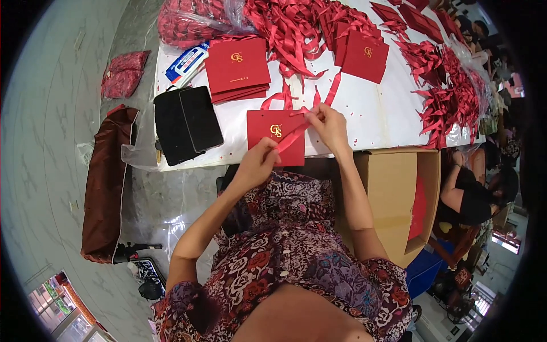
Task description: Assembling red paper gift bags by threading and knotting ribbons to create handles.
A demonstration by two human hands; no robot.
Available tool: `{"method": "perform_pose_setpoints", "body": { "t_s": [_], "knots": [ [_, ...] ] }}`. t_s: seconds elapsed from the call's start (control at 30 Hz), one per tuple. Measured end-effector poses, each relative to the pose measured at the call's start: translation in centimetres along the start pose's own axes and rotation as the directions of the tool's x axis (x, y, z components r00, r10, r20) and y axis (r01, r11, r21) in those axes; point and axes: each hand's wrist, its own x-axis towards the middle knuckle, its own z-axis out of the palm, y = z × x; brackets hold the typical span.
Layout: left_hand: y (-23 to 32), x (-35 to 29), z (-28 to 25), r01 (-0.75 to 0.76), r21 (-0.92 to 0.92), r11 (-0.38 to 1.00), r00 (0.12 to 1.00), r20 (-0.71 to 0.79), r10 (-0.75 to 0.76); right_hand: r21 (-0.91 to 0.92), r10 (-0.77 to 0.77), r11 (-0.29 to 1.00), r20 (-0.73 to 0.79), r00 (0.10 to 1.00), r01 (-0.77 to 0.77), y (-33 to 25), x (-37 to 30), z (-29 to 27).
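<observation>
A square red card or flat bag [260, 123] with a gold emblem lies in front of me, its lower part at the table's near edge. A red ribbon [293, 137] crosses it diagonally. My left hand [259, 163] is closed, pinching the ribbon's lower end over the bottom of the red piece. At its upper right corner, my right hand [330, 129] pinches the ribbon between thumb and fingertips. Just beyond the piece, more ribbon lengths [276, 101] run up the table. Whether the ribbon passes through the piece is hidden by my fingers.
Matching red pieces are stacked at left [238, 62] and right [367, 57]. Red ribbons [290, 31] heap at the back, and more bunches [450, 102] lie at right. A black pouch [188, 125] sits at left. An open cardboard box [393, 199] stands below the table's right edge.
</observation>
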Motion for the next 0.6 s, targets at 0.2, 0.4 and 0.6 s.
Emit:
{"method": "perform_pose_setpoints", "body": {
  "t_s": [0.2,0.4,0.6],
  "knots": [
    [1.0,1.6,-3.1,0.138,-0.051,0.989,0.988,-0.058,-0.141,-0.169,-0.325,0.935,-0.061,0.944,0.311,-3.6,-2.1,0.0],
    [2.5,2.9,-3.7,0.199,-0.238,0.951,0.979,0.012,-0.202,0.133,-0.519,0.854,0.271,0.811,0.502,-4.8,-2.9,3.5],
    [2.2,2.9,-4.7,0.216,-0.277,0.936,0.976,0.075,-0.203,0.206,-0.438,0.896,0.258,0.861,0.394,-4.8,-2.8,4.5]
  ]
}}
